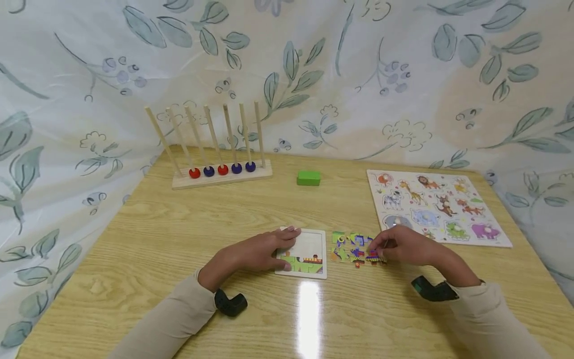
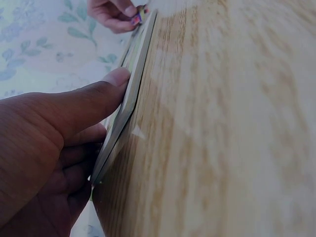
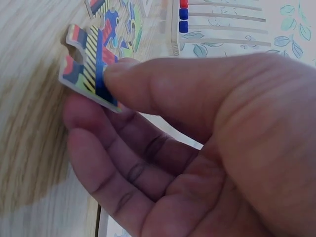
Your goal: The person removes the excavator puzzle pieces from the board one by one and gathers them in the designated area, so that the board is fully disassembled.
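A small square puzzle tray [image 1: 316, 242] with a pale wooden frame lies on the table, with joined green pieces [image 1: 305, 267] along its lower part. My left hand [image 1: 264, 249] rests over the tray's left side, fingers stretched across the upper corner and thumb [image 2: 116, 79] on the frame. To the right of the tray, several colourful puzzle pieces [image 1: 343, 249] lie close together. My right hand [image 1: 405, 247] pinches a puzzle piece [image 3: 94, 61] with black-and-yellow stripes between thumb and fingers. That piece is tilted at the right end of the group.
An abacus [image 1: 221, 174] with upright rods and red and blue beads stands at the back left. A green block [image 1: 308, 178] sits at the back middle. To the right lies an animal peg puzzle board [image 1: 421, 204]. Patterned cloth [image 1: 314, 75] hangs behind the table.
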A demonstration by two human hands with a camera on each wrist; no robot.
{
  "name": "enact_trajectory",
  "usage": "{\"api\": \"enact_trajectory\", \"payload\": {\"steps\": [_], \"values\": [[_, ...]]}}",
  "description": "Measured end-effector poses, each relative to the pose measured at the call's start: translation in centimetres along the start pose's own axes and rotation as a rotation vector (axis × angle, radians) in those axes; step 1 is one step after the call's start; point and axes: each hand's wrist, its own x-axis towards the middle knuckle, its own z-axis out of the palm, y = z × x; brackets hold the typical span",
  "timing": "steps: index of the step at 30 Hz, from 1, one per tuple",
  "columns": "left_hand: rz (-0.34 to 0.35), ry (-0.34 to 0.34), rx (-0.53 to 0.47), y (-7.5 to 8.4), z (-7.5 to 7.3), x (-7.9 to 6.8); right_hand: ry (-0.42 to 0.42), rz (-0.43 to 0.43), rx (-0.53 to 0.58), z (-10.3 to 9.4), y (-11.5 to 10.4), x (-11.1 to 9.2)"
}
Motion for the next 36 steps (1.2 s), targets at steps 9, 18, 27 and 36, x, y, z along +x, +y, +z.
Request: {"api": "enact_trajectory", "payload": {"steps": [9, 18, 27, 36], "values": [[-0.001, 0.005, -0.003, 0.0, 0.19, -0.03, 0.028, 0.055, -0.04, 0.02, -0.37, -0.22], [-0.008, 0.009, -0.001, 0.04, 0.2, -0.09, 0.052, 0.024, -0.048, -0.27, -0.21, -0.37], [-0.002, 0.008, -0.004, 0.03, 0.16, -0.08, 0.055, 0.075, 0.0, -0.39, -0.25, -0.29], [-0.008, 0.01, 0.004, 0.13, 0.13, -0.05, 0.097, 0.054, -0.006, -0.26, -0.61, -0.07]]}}
